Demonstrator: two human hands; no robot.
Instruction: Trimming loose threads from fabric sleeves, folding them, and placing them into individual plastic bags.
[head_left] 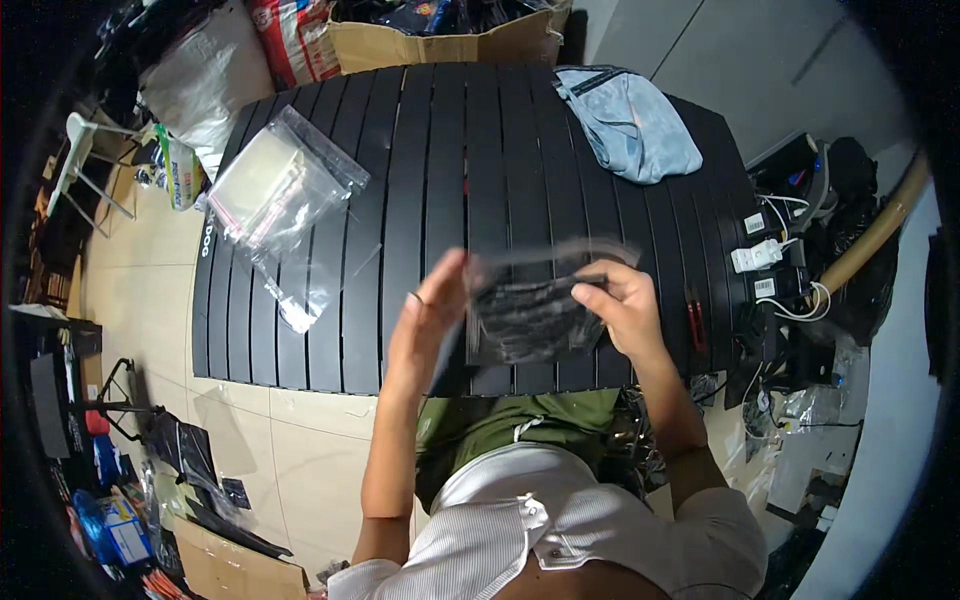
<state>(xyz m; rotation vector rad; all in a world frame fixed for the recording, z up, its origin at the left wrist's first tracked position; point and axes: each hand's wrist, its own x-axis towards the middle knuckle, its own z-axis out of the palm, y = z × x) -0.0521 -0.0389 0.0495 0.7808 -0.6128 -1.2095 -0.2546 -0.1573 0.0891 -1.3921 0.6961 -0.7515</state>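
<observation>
A clear plastic bag with a dark, folded-looking item inside is held over the near part of the black slatted table. My right hand pinches its upper right corner between thumb and fingers. Beside the bag's left edge, my left hand has its fingers stretched out, blurred by motion, and it seems to grip nothing. Whether it touches the bag cannot be made out. The bag's upper edge is smeared too. What the dark item is does not show.
A stack of clear plastic bags lies at the table's left. Folded light-blue denim sits at the far right. Red-handled snips lie near the right edge, by a white charger with cables. A cardboard box stands behind the table.
</observation>
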